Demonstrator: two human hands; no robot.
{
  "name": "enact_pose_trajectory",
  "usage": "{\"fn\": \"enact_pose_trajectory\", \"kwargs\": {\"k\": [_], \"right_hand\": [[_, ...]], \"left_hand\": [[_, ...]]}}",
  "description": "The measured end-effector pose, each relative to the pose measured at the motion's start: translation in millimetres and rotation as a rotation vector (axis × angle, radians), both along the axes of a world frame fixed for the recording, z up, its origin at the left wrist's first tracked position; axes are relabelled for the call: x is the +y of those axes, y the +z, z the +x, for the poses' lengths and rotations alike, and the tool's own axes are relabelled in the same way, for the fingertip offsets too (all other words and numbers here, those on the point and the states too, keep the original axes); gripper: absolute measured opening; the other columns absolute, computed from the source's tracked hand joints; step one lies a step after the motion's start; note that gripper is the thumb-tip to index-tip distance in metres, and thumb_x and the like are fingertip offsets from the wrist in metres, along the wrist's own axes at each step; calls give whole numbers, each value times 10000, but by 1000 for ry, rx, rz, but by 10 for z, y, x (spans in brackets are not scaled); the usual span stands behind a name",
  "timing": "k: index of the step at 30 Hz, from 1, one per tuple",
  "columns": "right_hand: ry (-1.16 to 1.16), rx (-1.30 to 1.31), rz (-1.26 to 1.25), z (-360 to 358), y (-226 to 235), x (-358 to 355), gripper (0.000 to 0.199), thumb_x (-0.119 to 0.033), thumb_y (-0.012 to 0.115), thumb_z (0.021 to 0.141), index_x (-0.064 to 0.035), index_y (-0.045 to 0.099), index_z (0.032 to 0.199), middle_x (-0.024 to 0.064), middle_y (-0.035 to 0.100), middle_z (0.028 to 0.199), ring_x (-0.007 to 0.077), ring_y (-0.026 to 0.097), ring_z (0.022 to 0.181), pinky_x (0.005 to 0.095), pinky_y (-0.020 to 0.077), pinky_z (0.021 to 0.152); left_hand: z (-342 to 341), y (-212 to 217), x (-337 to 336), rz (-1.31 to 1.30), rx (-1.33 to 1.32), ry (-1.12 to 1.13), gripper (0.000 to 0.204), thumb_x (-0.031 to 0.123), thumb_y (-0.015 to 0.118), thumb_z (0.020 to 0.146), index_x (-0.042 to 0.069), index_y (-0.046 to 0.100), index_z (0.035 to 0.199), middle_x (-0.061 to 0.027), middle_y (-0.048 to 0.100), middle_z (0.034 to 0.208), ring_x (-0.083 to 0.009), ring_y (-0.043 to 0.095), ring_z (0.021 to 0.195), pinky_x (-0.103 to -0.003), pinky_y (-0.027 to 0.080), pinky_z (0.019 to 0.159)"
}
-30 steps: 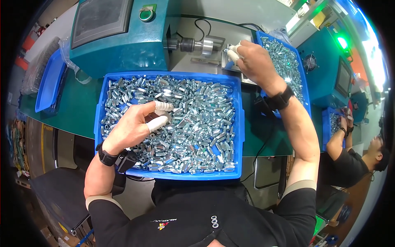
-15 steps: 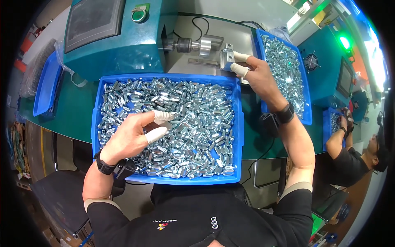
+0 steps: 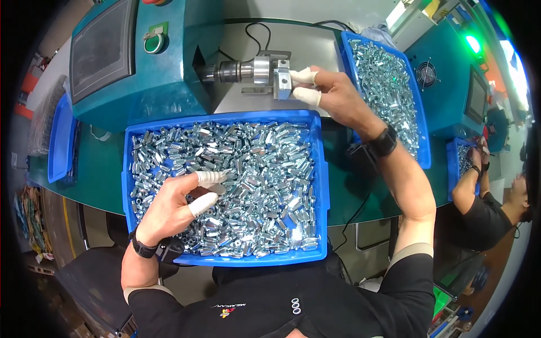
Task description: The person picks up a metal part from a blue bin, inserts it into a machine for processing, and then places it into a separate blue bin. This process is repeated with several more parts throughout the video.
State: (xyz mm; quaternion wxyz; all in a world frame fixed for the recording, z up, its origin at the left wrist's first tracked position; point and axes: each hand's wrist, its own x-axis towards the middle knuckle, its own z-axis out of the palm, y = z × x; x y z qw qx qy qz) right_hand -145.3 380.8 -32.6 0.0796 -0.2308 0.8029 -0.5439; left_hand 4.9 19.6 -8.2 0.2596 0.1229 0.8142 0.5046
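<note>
Metal parts, small and shiny, fill a blue tray on the green bench. The left hand is over them, thumb and fingertips curved just above or among the pieces; whether it grips one, I cannot tell. The right hand, beyond the tray, has fingertips at a metal block; its grasp I cannot tell.

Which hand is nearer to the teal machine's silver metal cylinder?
Right. The right hand is just right of the cylinder; the left hand is lower left, over the blue rectangular plastic tray.
</note>
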Motion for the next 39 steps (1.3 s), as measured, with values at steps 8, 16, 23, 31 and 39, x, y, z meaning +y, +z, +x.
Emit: {"fn": "enact_pose_trajectory", "kwargs": {"k": [8, 16, 23, 31, 39], "right_hand": [[71, 48, 144, -52, 111, -70, 389, -125, 751, 983, 31, 693, 1335, 10, 634, 1049, 91, 587, 934, 251, 465, 812], [64, 138, 79, -48, -2, -48, 402, -124, 749, 976, 23, 688, 1344, 40, 645, 1033, 113, 612, 964, 256, 474, 845], [83, 113, 71, -73, 3, -35, 400, -116, 737, 980, 17, 687, 1354, 58, 661, 1043, 145, 643, 990, 271, 495, 881], [112, 79, 25, -105, -23, -36, 402, -126, 735, 991, 39, 679, 1353, 46, 667, 1072, 140, 640, 1010, 266, 499, 893], [104, -86, -170, -158, -81, -18, 396, -186, 729, 1009, 55, 693, 1321, 29, 688, 1053, 107, 662, 951, 238, 522, 795]], "left_hand": [[-18, 8, -4, 19, -26, 33, 393, 150, 693, 991, -18, 667, 1346, -124, 767, 1142, -201, 750, 990, -353, 585, 907], [-26, -23, -25, 17, -28, 73, 382, 124, 686, 988, -24, 660, 1339, -131, 765, 1148, -218, 749, 998, -365, 586, 917], [-15, -33, -59, 49, -69, 132, 385, 114, 689, 985, -19, 658, 1345, -147, 764, 1163, -236, 749, 1013, -382, 586, 942], [-11, -19, -70, 40, -45, 115, 389, 112, 692, 982, -21, 659, 1346, -150, 768, 1161, -234, 749, 1024, -376, 587, 942], [10, -7, -76, 66, -11, 126, 379, 108, 679, 988, -12, 662, 1348, -131, 770, 1151, -207, 742, 1015, -362, 586, 931]]}}
